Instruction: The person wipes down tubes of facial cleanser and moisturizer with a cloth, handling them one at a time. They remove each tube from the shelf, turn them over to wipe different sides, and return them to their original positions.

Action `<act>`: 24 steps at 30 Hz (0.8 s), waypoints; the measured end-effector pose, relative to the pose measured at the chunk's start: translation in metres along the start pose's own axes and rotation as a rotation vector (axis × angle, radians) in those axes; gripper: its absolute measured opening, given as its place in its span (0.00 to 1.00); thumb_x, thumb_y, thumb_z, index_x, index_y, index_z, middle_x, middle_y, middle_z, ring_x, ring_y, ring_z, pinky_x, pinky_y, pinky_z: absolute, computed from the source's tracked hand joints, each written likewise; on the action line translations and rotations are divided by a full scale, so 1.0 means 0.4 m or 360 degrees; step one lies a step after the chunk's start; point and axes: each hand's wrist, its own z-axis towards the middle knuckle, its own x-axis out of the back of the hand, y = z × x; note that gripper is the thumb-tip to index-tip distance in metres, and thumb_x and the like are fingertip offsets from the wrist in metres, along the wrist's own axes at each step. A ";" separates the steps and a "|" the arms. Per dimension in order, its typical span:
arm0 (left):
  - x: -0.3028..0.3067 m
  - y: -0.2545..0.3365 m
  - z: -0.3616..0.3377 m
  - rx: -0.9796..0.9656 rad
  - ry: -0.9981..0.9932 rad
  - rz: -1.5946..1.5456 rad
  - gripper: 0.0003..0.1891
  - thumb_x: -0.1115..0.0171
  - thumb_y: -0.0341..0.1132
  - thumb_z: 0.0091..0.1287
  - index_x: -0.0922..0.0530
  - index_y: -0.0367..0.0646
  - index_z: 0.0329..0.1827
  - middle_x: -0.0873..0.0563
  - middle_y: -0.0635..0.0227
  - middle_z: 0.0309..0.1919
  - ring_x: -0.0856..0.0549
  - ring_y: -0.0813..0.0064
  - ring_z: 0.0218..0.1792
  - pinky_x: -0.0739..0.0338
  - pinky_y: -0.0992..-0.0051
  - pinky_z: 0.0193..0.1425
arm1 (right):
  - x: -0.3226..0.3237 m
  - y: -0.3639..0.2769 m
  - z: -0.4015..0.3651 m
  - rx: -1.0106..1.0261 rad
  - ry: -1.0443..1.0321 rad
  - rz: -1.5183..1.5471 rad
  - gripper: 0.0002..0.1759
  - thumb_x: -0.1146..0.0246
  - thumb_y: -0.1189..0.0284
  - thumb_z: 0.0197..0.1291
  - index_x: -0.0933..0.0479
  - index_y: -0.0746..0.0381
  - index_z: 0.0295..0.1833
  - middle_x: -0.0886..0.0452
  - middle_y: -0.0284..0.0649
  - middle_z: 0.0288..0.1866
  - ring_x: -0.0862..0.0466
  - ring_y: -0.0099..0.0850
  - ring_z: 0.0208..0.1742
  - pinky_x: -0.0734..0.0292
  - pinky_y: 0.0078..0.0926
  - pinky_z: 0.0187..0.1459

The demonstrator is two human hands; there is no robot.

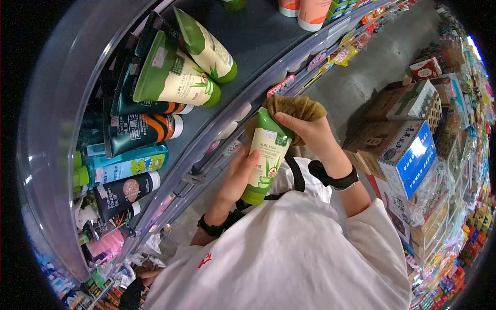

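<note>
My left hand is wrapped round the lower part of a green and cream aloe vera tube, which is tilted with its green cap at the bottom. My right hand grips a brown cloth at the tube's top end, with the thumb over the cloth's near side. Part of the cloth lies behind the tube. On the dark shelf to the left lie two similar aloe tubes, close together. Dark tubes with orange stripes are beside them.
A clear plastic rim edges the curved shelf. A blue bottle and a black tube lie lower on it. Peach tubes stand at the top. Cardboard boxes are stacked on the right. Another person's hand shows at lower left.
</note>
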 end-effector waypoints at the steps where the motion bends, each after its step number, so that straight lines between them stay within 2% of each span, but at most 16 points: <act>1: 0.000 0.000 0.000 0.0002 0.0004 0.0001 0.20 0.55 0.41 0.65 0.35 0.36 0.53 0.24 0.69 0.38 0.25 0.84 0.37 0.30 0.83 0.41 | -0.002 0.004 0.003 0.0054 0.0072 0.0080 0.11 0.40 0.76 0.52 0.27 0.68 0.42 0.22 0.35 0.37 0.24 0.19 0.35 0.27 0.18 0.37; 5: -0.014 0.011 0.005 -0.0142 0.0014 0.0070 0.21 0.55 0.43 0.65 0.35 0.36 0.54 0.23 0.68 0.38 0.25 0.83 0.36 0.30 0.82 0.41 | 0.008 0.008 0.008 0.0175 0.0231 0.0176 0.11 0.41 0.76 0.53 0.28 0.67 0.42 0.22 0.38 0.38 0.22 0.23 0.36 0.26 0.20 0.38; 7: -0.019 0.013 0.005 -0.0157 0.0031 0.0046 0.21 0.55 0.43 0.65 0.35 0.36 0.54 0.23 0.67 0.39 0.24 0.83 0.37 0.30 0.82 0.41 | 0.026 -0.010 -0.002 -0.0177 0.0397 0.0913 0.12 0.43 0.74 0.54 0.29 0.67 0.44 0.22 0.39 0.39 0.21 0.26 0.37 0.25 0.22 0.39; 8: -0.019 0.013 0.007 -0.0121 0.0051 -0.0048 0.21 0.55 0.43 0.65 0.35 0.36 0.54 0.23 0.67 0.39 0.24 0.83 0.37 0.30 0.82 0.41 | 0.039 -0.006 -0.009 -0.0107 0.0324 0.0922 0.16 0.46 0.71 0.57 0.32 0.66 0.50 0.24 0.40 0.45 0.23 0.29 0.43 0.27 0.26 0.45; 9: -0.018 0.013 0.010 -0.0084 0.0071 -0.0143 0.21 0.55 0.44 0.65 0.36 0.36 0.54 0.23 0.67 0.40 0.24 0.83 0.38 0.30 0.82 0.42 | 0.045 0.004 -0.018 -0.0108 0.0321 0.0920 0.16 0.46 0.71 0.57 0.32 0.66 0.50 0.24 0.40 0.45 0.23 0.29 0.43 0.27 0.26 0.45; 11: -0.020 0.016 0.016 -0.0096 0.0111 -0.0076 0.22 0.55 0.44 0.65 0.36 0.36 0.54 0.23 0.67 0.40 0.24 0.83 0.38 0.30 0.82 0.42 | 0.049 0.026 -0.051 -0.0193 0.0188 0.1311 0.19 0.48 0.69 0.59 0.36 0.63 0.55 0.28 0.39 0.50 0.27 0.29 0.51 0.32 0.30 0.52; 12: -0.021 0.018 0.020 -0.0113 0.0143 -0.0005 0.22 0.55 0.44 0.65 0.36 0.35 0.54 0.23 0.67 0.40 0.24 0.83 0.39 0.30 0.82 0.43 | 0.037 0.031 -0.068 -0.0176 0.0129 0.1196 0.20 0.50 0.68 0.60 0.39 0.62 0.57 0.31 0.39 0.54 0.31 0.29 0.55 0.37 0.31 0.56; 13: -0.025 0.019 0.024 -0.0112 0.0141 -0.0005 0.22 0.55 0.44 0.65 0.36 0.35 0.54 0.23 0.67 0.40 0.24 0.83 0.39 0.30 0.82 0.43 | 0.021 0.051 -0.073 -0.0051 0.0182 0.1005 0.21 0.50 0.68 0.60 0.40 0.63 0.58 0.32 0.38 0.55 0.31 0.29 0.55 0.37 0.28 0.55; 15: -0.032 0.020 0.034 -0.0175 0.0187 0.0011 0.21 0.55 0.43 0.65 0.35 0.35 0.54 0.24 0.68 0.40 0.25 0.83 0.38 0.30 0.82 0.42 | 0.028 0.075 -0.085 0.0026 0.0232 0.0187 0.21 0.51 0.70 0.60 0.40 0.64 0.58 0.34 0.39 0.57 0.33 0.30 0.56 0.40 0.28 0.55; 19: -0.033 0.047 0.059 -0.0354 0.0145 0.0193 0.19 0.54 0.41 0.65 0.35 0.35 0.53 0.24 0.68 0.39 0.25 0.84 0.38 0.31 0.83 0.41 | 0.014 0.075 -0.112 0.0252 0.0240 -0.0184 0.22 0.51 0.72 0.58 0.41 0.66 0.58 0.36 0.42 0.57 0.36 0.32 0.57 0.44 0.27 0.56; 21: -0.036 0.075 0.064 -0.0423 -0.0022 0.0198 0.18 0.54 0.39 0.65 0.34 0.36 0.53 0.24 0.68 0.39 0.25 0.85 0.37 0.31 0.84 0.40 | 0.028 0.089 -0.138 0.0507 0.0115 -0.0578 0.24 0.51 0.74 0.56 0.42 0.68 0.59 0.38 0.45 0.58 0.39 0.34 0.60 0.48 0.27 0.58; 23: -0.046 0.101 0.064 -0.0445 -0.0060 0.0296 0.18 0.54 0.38 0.65 0.34 0.36 0.52 0.24 0.68 0.38 0.25 0.85 0.36 0.31 0.84 0.39 | 0.034 0.097 -0.138 0.0527 0.0089 -0.0471 0.25 0.51 0.73 0.56 0.44 0.69 0.59 0.38 0.46 0.58 0.40 0.36 0.60 0.49 0.28 0.59; 24: -0.047 0.109 0.066 -0.0468 -0.0097 0.0398 0.17 0.53 0.38 0.65 0.33 0.36 0.52 0.23 0.68 0.38 0.25 0.85 0.35 0.31 0.84 0.39 | 0.036 0.091 -0.126 0.0582 0.0188 -0.0426 0.25 0.51 0.73 0.55 0.45 0.69 0.59 0.38 0.45 0.58 0.41 0.36 0.60 0.49 0.29 0.59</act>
